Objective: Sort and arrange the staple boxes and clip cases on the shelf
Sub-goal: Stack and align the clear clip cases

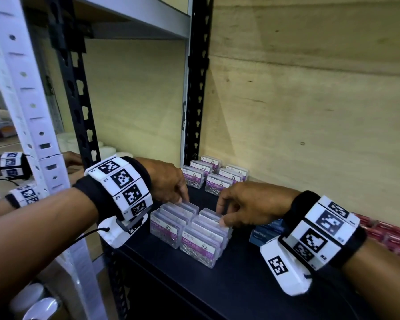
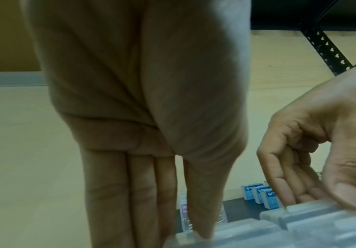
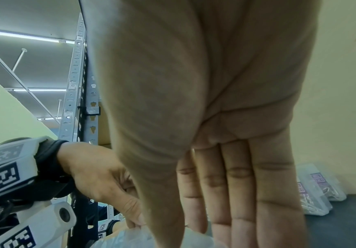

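Head view, centre of frame: two rows of clear paper-clip cases stand upright on the black shelf, packed face to back. Both hands are down on the far ends of these rows.

Left hand: comes in from the left, fingers pointing downward. In the left wrist view its fingers are straight and held together, with the thumb apart from them; the tips meet the top edge of the left row at the bottom of the frame. Touching, not wrapped round anything.

Right hand: comes in from the right. Its thumb tip presses on the lid tops of the right row, and the fingers reach down behind the row's far end. In the right wrist view the fingers run nearly straight, side by side. Whether thumb and fingers pinch a case between them I cannot tell.

A second group of clip cases sits further back, by the black upright and the plywood wall. Blue staple boxes stand just right of the near rows, partly hidden by the right hand. Red boxes lie at the right edge.
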